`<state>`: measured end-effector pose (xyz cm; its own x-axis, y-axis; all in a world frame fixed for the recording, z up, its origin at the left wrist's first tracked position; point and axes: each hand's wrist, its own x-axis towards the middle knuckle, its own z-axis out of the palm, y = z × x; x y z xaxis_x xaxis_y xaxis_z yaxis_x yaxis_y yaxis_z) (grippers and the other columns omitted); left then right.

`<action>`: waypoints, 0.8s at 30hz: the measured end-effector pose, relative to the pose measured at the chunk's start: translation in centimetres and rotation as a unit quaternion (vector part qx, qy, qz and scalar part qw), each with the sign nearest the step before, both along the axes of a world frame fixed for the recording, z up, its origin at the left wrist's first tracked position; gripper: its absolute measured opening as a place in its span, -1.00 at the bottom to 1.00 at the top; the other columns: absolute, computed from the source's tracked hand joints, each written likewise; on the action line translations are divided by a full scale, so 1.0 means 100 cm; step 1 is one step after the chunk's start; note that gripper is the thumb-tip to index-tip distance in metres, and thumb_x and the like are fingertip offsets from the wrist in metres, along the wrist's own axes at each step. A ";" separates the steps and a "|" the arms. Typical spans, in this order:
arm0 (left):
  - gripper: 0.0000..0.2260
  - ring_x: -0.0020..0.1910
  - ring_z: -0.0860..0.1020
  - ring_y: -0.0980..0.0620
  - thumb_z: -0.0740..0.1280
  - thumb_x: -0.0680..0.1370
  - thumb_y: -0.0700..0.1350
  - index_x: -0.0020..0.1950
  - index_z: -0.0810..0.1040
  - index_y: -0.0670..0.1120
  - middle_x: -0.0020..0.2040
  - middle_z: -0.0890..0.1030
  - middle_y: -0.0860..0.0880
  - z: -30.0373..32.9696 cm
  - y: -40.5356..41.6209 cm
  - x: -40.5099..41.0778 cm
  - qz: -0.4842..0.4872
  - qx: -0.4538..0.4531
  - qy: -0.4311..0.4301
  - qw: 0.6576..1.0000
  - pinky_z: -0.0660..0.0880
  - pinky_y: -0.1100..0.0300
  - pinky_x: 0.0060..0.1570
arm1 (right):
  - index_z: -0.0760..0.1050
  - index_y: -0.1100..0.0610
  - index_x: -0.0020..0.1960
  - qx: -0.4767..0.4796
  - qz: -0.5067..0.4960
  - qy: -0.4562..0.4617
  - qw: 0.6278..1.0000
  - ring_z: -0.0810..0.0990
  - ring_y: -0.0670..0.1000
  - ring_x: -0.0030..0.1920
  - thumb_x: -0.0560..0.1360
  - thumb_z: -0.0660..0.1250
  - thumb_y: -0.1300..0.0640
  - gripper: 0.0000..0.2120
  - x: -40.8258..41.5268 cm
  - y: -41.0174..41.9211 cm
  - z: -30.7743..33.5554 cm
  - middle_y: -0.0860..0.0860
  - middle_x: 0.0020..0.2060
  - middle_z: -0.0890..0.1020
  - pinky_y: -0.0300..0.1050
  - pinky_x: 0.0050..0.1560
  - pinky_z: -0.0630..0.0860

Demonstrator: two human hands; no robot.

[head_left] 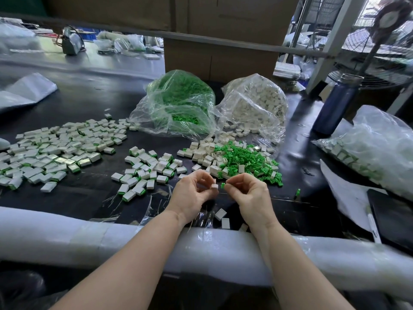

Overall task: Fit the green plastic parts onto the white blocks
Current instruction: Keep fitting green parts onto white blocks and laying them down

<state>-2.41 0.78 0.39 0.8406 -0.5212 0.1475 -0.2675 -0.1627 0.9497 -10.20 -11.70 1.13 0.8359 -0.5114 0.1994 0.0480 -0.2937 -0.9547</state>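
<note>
Hands low in the middle of the dark table point(93, 104), close together. Left hand point(194, 193): curled, pinching one white block point(214, 186). Right hand point(250, 193): curled, pinching one green part point(222, 185). Block and part just beside each other, not yet joined.

Lots done already: big spread of finished blocks point(53, 151) at ten o'clock from the hands, smaller bunch of finished ones point(147, 168) at eleven o'clock.

Lots left too: loose pile of green parts point(248, 159) mixed with bare white blocks at one o'clock. Farther off at twelve o'clock, bag of green parts point(178, 101), and bag of white blocks point(257, 101) beside it. Probably far from finished, judging by those full bags.
</note>
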 end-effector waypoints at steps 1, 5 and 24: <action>-0.79 -0.21 0.57 0.01 0.44 0.42 -0.26 -0.22 0.54 0.04 -0.24 0.56 0.01 0.000 0.000 0.000 -0.002 -0.007 0.007 1.000 0.58 0.08 -0.04 | 0.54 0.10 -0.23 0.003 0.000 0.004 1.000 0.57 -0.12 -0.29 0.42 0.42 0.33 -0.83 0.000 0.000 0.000 0.02 -0.33 0.61 -0.23 -0.20 0.56; -0.80 -0.18 0.57 0.05 0.40 0.46 -0.27 -0.12 0.61 0.06 -0.20 0.61 -0.05 0.000 -0.001 -0.001 -0.019 -0.033 0.025 0.999 0.56 0.15 -0.03 | 0.54 0.10 -0.22 -0.004 0.001 0.007 1.000 0.56 -0.08 -0.27 0.43 0.41 0.31 -0.86 0.000 0.000 0.000 0.00 -0.32 0.61 -0.20 -0.18 0.55; -0.93 -0.31 0.60 0.10 0.28 0.55 -0.26 -0.08 0.51 -0.11 -0.22 0.62 -0.11 0.001 0.000 0.000 -0.037 -0.089 0.091 0.991 0.55 0.30 -0.25 | 0.52 0.11 -0.22 0.017 0.022 0.002 1.000 0.58 -0.02 -0.30 0.44 0.39 0.33 -0.85 0.000 0.002 -0.001 0.17 -0.27 0.65 -0.06 -0.18 0.56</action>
<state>-2.44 0.77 0.46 0.8227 -0.5609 0.0921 -0.0935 0.0263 0.9953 -10.22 -11.48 1.02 0.8580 -0.4815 0.1788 0.0561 -0.2581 -0.9645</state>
